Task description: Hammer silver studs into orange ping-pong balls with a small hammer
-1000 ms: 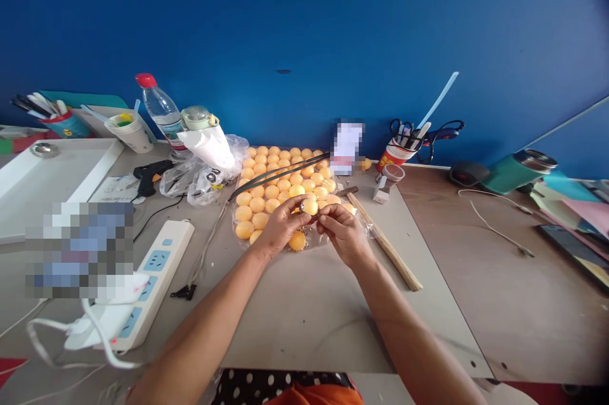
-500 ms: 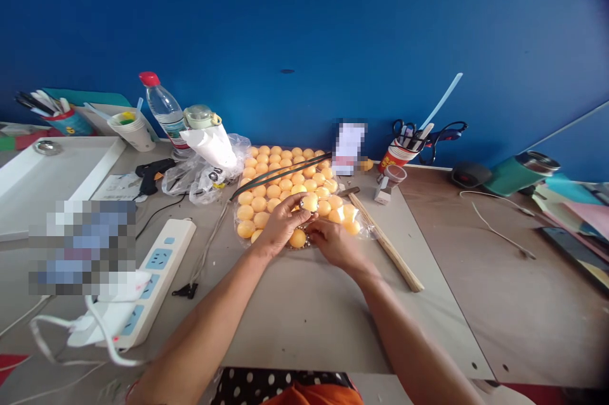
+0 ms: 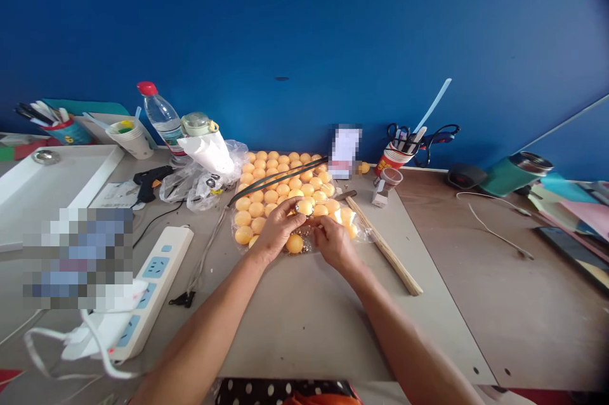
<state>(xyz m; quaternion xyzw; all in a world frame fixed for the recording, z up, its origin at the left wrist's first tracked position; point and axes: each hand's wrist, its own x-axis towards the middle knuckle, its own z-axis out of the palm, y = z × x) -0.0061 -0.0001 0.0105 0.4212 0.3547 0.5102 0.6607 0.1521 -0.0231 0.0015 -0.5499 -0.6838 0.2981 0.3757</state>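
My left hand [image 3: 276,232] pinches one orange ball [image 3: 304,207] between thumb and fingers, just above the near edge of a flat sheet of several orange balls [image 3: 280,186]. My right hand [image 3: 333,241] is curled close beside it, its fingertips touching near the same ball; what it grips is too small to make out. Another orange ball [image 3: 294,243] lies on the table right below the two hands. A dark strap [image 3: 278,179] runs across the sheet of balls.
A wooden stick [image 3: 384,246] lies right of the balls. A white power strip [image 3: 152,281], a black glue gun [image 3: 150,178] and plastic bags [image 3: 202,170] sit to the left. A water bottle [image 3: 162,118], a scissors cup [image 3: 394,157] and a green tumbler [image 3: 516,171] stand along the blue wall.
My right hand dropped from the held ball toward the table, then came back up beside my left fingers. The left hand kept the ball throughout.
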